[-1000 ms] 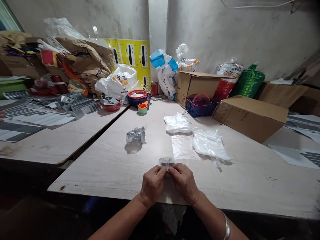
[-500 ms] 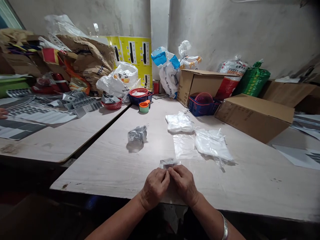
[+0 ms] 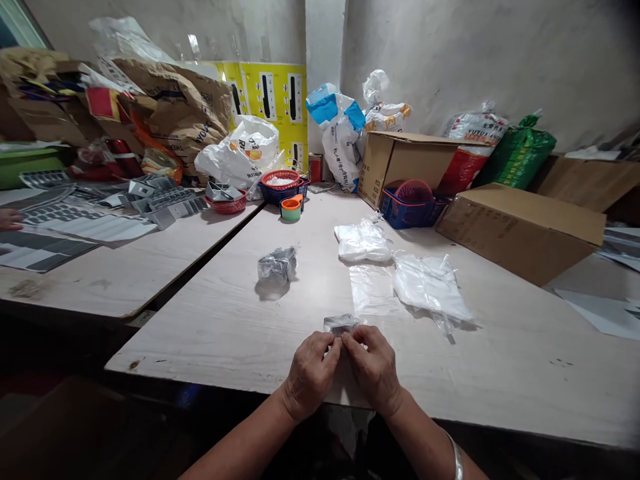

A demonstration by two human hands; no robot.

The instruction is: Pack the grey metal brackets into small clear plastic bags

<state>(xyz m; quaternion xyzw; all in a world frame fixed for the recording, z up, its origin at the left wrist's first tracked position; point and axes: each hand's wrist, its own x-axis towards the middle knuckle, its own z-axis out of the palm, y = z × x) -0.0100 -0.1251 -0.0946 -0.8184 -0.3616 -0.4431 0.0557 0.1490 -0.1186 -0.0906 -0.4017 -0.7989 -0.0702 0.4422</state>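
Near the front edge of the pale wooden table, my left hand and my right hand meet, fingertips pinched together. Between them they grip a small clear plastic bag with a grey metal part inside; most of the bag pokes out just beyond my fingers. A second bagged grey part lies farther out to the left. A flat empty clear bag and two piles of clear bags lie beyond my right hand.
Cardboard boxes stand at the right. Blue and red baskets, an orange-green tape roll and sacks line the back wall. A second table on the left carries grey metal brackets and printed sheets; another person's fingers rest there.
My hands keep the same pinched hold on the small bag with only slight finger shifts. The view has drifted a little, so everything sits slightly to the right.
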